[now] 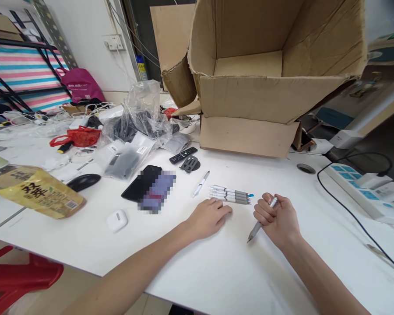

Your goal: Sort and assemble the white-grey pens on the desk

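Your right hand clamps a slim grey-and-silver pen; sliding your unclenched left hand toward the table's far edge could scatter the white-and-grey plastic pens.

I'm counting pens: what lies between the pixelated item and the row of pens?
In the head view, a single pen lies between them on the white tabletop.

2 hands, 2 single pens, 1 pen row, 1 remote.
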{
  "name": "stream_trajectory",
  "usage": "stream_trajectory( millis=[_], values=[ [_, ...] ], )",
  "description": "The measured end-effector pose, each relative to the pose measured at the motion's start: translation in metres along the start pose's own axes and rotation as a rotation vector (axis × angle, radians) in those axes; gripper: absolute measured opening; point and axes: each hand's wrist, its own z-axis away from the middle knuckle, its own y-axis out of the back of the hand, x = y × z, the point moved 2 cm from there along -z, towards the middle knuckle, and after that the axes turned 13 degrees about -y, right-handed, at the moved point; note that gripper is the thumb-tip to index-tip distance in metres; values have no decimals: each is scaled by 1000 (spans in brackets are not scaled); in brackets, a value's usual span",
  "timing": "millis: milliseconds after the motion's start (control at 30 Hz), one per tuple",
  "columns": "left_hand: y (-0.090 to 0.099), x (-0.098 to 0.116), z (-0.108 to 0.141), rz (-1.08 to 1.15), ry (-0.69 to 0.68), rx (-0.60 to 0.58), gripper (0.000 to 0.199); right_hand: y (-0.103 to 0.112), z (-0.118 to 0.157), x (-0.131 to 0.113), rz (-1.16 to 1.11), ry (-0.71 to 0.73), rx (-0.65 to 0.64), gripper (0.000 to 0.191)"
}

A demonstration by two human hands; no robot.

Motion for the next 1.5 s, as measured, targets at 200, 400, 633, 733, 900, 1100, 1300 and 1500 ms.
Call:
stream_trajectory(
  millis=[200,400,633,733,900,1100,1300,1500],
  values=[
    [0,0,0,6,0,-3,25,-2,1,0,4,9,7,24],
    [1,1,0,6,1,-16,26,-1,1,0,17,1,7,24],
    [3,1,0,-2,0,-27,25,0,4,-14,426,271,-62,51],
    [0,1,1,16,-4,-14,25,5,8,-19,836,749,64,57],
    [-2,2,1,94,82,115,25,5,2,2,1612,1012,166,30],
    [-1,2,-1,140,109,127,23,-3,-8,29,1968,696,30,26],
    [-6,3,1,46,4,151,22,-3,-3,29,1982,656,27,30],
    [2,-2,0,30,120,233,32,1,-6,11,1984,911,-48,22]
  ],
)
